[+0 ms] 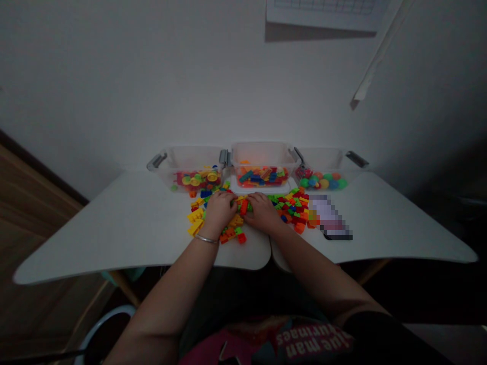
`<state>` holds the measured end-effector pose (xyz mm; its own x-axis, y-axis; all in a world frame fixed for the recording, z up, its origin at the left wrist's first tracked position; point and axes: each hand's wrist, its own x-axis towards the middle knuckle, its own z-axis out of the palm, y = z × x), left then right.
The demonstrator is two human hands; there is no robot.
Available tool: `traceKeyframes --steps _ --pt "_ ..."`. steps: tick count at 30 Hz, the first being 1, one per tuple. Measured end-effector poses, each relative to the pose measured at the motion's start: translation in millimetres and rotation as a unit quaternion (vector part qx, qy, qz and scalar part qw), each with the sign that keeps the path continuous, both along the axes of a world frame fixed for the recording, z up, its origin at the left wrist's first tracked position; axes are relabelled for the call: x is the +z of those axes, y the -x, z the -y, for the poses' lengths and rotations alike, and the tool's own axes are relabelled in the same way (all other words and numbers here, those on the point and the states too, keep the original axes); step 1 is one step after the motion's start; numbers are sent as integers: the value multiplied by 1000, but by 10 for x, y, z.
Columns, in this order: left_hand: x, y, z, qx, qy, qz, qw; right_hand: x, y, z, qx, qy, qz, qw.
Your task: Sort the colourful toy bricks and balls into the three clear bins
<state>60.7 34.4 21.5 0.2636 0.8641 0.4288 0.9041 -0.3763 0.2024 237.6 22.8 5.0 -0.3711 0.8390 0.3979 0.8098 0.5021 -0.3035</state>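
Observation:
A loose pile of small coloured building blocks (196, 217) lies on the white table, spread to both sides of my hands. My left hand (220, 209), with a silver bangle at the wrist, rests over the middle of the pile, fingers curled. Beside it my right hand (262, 212) reaches in from the right, its fingers also curled. An orange-red block (244, 207) and some green and yellow pieces show between the two hands, at the fingertips. Which pieces each hand grips is too small and dark to tell.
Behind the pile stand three clear bins: the left bin (194, 157) and middle bin (262, 152) hold coloured pieces, the right bin (327, 158) coloured balls. A blurred phone (330, 217) lies right of the blocks. The white table (125, 223) has a seam near its front middle.

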Motion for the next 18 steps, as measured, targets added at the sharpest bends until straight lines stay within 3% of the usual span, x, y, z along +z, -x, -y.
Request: traceKeyframes --steps 8,18 --pt "9 -5 6 -3 -1 1 1000 -20 -29 -15 45 -20 -31 998" --pt "14 -3 5 -1 3 -2 1000 -23 -19 -12 49 -19 -32 998"
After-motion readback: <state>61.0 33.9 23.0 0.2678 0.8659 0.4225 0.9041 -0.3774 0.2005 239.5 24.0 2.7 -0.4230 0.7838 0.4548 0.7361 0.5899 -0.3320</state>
